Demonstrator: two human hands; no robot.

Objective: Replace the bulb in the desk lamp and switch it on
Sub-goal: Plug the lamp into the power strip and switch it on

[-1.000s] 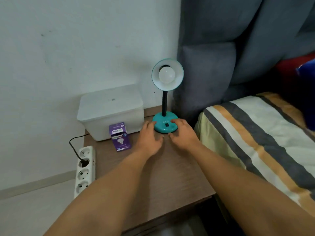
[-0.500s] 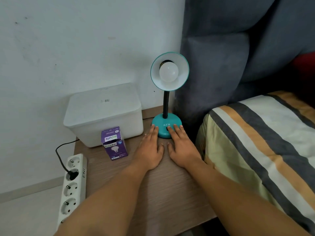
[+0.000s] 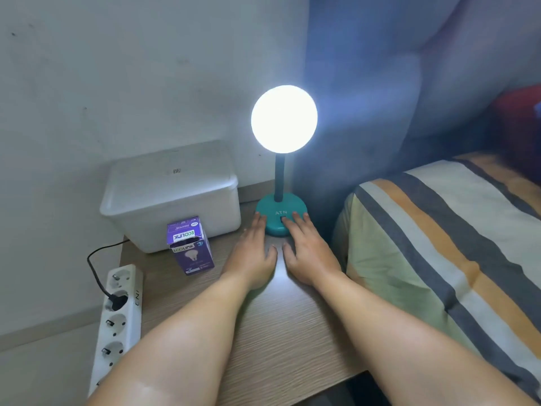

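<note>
Bedroom — bed [image 3: 456, 244] beside nightstand [image 3: 281, 332].

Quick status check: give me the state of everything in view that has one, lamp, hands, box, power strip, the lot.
Lamp: lit, upright on the table.
Left hand: flat, empty, fingertips at the lamp base.
Right hand: flat, empty, fingers on the base by the switch.
Bulb box: upright, top flap open.
White bin: lid on.
Power strip: one black plug in, other visible sockets free.
</note>
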